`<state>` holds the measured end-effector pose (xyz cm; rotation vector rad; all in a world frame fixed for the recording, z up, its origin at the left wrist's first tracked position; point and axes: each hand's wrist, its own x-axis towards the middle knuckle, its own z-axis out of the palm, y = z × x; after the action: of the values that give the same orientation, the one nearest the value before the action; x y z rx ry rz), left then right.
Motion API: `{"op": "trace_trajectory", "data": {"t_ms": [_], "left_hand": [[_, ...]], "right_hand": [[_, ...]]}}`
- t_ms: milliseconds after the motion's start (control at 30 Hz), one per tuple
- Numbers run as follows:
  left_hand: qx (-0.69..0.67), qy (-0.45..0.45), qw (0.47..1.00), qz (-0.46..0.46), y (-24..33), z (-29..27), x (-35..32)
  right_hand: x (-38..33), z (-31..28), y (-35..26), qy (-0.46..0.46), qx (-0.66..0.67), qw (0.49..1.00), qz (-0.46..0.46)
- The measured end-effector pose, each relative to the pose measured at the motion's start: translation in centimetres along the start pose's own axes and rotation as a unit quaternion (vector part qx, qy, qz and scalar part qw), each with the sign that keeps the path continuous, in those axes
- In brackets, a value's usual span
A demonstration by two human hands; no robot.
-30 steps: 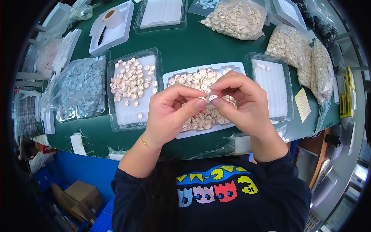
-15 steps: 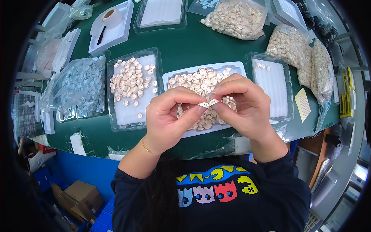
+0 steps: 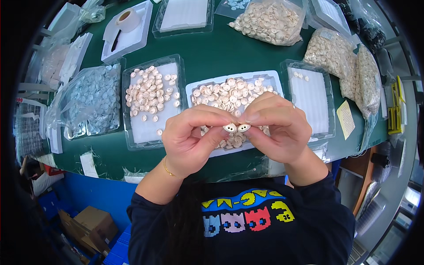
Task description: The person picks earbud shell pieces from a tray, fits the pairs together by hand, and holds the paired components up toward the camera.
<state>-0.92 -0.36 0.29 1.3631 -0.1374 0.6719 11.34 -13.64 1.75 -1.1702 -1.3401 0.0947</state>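
Observation:
My left hand (image 3: 193,136) pinches a small cream round piece (image 3: 229,128) with dark holes between thumb and fingertips. A matching piece (image 3: 244,128) is gripped the same way by my right hand (image 3: 279,128). The two pieces sit side by side, their holed faces toward me, with the fingertips of both hands close together. Beneath the hands is a white tray (image 3: 190,85) heaped with similar cream pieces (image 3: 229,93); my hands hide part of that heap.
Left of it, a clear tray (image 3: 145,132) holds more cream pieces; farther left is a bag of blue-grey pieces (image 3: 95,99). At right stands a foam-lined tray (image 3: 311,106) with a few pieces. Filled bags (image 3: 269,22), a tape roll (image 3: 128,20) and a black pen (image 3: 115,40) lie farther back.
Both hands have come slightly lower and nearer to me. The two held pieces have tilted, so more of their holed faces shows.

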Motion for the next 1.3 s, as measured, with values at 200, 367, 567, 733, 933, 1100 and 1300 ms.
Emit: {"op": "trace_trajectory", "data": {"t_ms": [200,367,567,733,933,1100,1300], "left_hand": [[0.046,-0.016,0.998,0.031,-0.2,0.0,0.1],[-0.009,0.01,0.999,-0.043,0.0,0.0,0.4],[-0.256,0.037,0.924,-0.282,-0.1,-0.4,0.6],[-0.331,0.018,0.893,-0.306,-0.4,-0.6,0.7],[-0.35,-0.024,0.887,-0.301,-0.3,-0.6,0.7],[-0.393,-0.008,0.865,-0.311,-0.5,-0.6,0.4],[-0.452,-0.027,0.829,-0.328,-0.8,-1.1,0.7]], "right_hand": [[-0.1,0.0,0.2,-0.002,0.008,1.0,0.001],[-0.3,0.7,-0.2,0.052,0.105,0.985,0.123],[0.0,-0.2,0.2,0.1,0.43,0.817,0.371],[-0.1,0.1,0.7,0.085,0.554,0.732,0.387],[-0.3,0.2,0.7,0.074,0.568,0.728,0.377],[-0.4,0.3,0.8,0.067,0.586,0.713,0.379],[-0.2,-0.2,1.0,0.091,0.543,0.748,0.37]]}}
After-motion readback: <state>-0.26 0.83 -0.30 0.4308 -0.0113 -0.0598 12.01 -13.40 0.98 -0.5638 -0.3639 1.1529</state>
